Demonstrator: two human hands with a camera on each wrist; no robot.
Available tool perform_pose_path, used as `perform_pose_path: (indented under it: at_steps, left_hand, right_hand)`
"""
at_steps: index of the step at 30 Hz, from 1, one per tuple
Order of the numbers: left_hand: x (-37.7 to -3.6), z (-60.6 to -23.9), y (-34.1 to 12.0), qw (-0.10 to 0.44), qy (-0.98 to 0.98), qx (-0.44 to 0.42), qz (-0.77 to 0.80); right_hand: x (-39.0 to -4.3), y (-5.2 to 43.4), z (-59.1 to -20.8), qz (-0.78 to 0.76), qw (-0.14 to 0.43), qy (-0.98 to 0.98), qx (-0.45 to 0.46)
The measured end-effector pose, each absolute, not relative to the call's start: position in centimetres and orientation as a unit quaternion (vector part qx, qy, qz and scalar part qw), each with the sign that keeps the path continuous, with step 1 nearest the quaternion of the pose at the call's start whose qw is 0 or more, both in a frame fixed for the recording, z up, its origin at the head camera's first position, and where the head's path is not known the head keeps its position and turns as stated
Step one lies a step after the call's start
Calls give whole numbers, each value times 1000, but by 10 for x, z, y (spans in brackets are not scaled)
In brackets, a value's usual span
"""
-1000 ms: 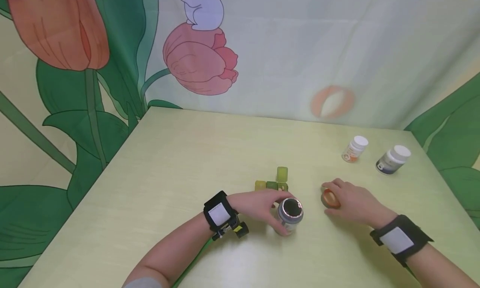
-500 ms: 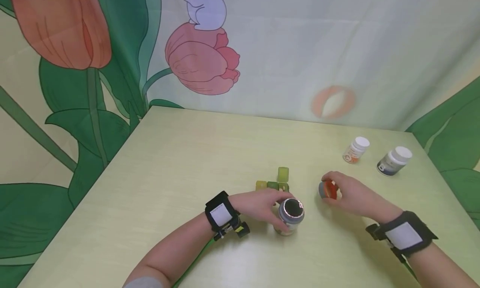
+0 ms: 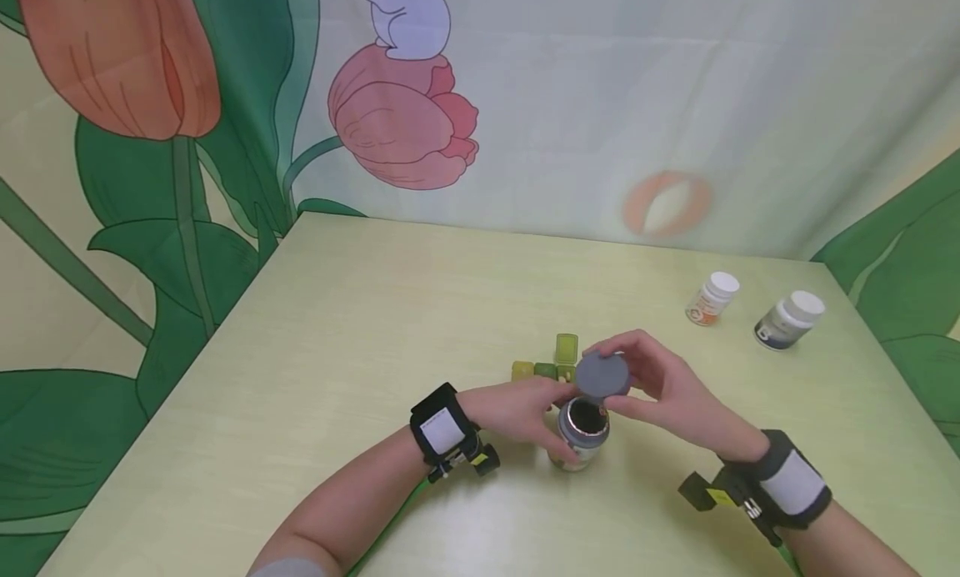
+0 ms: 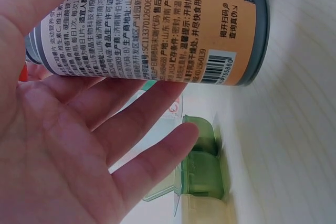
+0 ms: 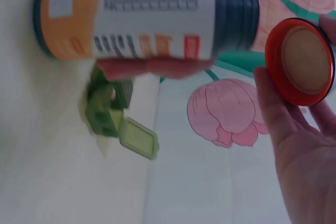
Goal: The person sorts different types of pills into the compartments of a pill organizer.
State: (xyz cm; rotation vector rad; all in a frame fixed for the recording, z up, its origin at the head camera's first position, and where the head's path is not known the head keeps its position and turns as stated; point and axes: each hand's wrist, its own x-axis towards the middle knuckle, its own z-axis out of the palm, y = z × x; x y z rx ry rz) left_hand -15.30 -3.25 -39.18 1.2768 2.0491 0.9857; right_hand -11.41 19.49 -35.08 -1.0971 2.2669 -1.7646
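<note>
One cap nearer one uncapped bottle, apparently apart.

Right grip and cap now just above the bottle, orange inside downward

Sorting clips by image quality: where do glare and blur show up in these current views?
Head view: pale glare on the table near the bottom edge; left wrist view: small print on the bottle is mostly crisp; right wrist view: that bottle's print is smeared and the green pill box soft, the lid clearer.
</note>
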Motion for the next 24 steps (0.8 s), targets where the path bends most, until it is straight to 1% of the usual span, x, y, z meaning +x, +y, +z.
perform_pose_path:
  at_steps: [8, 16, 20, 24]
  left_hand:
    - [-154, -391, -32, 283, 763, 453, 363]
    - [-152, -389, -32, 282, 762, 453, 367]
    - [-151, -390, -33, 276, 765, 454, 364]
    - [-152, -392, -33, 278, 764, 453, 367]
  right_hand:
    - [-99, 187, -375, -586, -6, 732, -348]
    - [-94, 186, -386, -573, -13, 741, -349]
    - [-93, 188, -387, -562, -3, 756, -335]
    - [-92, 188, -388, -553, -8, 761, -338]
